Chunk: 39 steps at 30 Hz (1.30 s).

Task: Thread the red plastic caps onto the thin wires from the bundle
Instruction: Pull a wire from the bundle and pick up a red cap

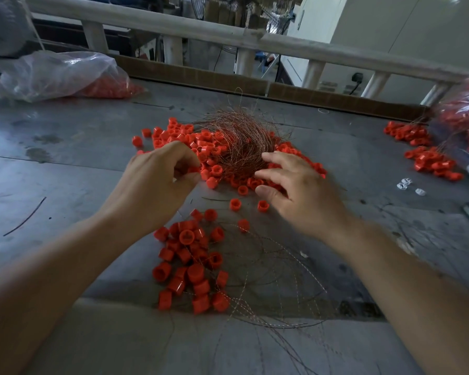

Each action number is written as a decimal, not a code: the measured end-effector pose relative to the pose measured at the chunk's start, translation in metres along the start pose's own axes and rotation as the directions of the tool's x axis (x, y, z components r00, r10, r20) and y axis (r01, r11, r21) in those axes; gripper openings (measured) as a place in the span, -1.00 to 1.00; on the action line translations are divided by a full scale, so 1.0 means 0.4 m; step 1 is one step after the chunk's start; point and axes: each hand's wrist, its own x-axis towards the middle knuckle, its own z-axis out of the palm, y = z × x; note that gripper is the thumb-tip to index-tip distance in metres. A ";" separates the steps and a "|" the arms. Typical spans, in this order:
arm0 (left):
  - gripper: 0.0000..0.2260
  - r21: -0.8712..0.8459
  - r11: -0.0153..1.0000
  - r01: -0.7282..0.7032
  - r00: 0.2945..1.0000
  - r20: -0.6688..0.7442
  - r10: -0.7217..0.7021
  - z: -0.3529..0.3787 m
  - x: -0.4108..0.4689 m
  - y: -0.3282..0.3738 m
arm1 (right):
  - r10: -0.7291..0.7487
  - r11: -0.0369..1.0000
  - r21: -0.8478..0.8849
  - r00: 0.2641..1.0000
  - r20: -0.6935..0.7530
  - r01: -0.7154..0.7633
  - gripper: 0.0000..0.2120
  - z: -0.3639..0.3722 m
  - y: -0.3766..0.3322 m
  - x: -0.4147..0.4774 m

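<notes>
Grey table (65, 163), mid-shift: a clear bag (57, 74) of red pieces slumps at its far left corner, and a second bag (463, 117) sits at the right edge. Mid-table, the bundle (241, 142) of thin wire lies tangled on a spread of loose caps (214, 150). Toward the near edge is a smaller heap (190, 266) of caps, with wires (268, 280) curling off to its right. My left hand (152, 180), fingers curled, pinches one cap (193, 169) at the spread's left side. My right hand (295, 190) hovers slack-fingered just beside the bundle, holding nothing. White bits (406, 184) lie near the right edge.
</notes>
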 end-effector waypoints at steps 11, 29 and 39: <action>-0.91 -0.031 0.999 -0.029 0.999 0.019 0.029 -0.013 -0.010 0.012 | -0.030 0.998 -0.050 0.997 0.077 0.034 -0.34 0.032 0.006 0.004; -0.83 -0.065 0.997 -0.048 0.997 0.049 0.051 -0.023 -0.020 0.031 | -0.105 0.976 0.142 0.924 -0.367 0.167 -0.89 0.011 -0.002 -0.006; -0.78 -0.147 0.984 -0.099 0.993 0.056 0.108 -0.023 -0.031 0.045 | -0.245 0.955 0.027 0.835 -0.492 0.296 -0.94 0.003 -0.009 -0.006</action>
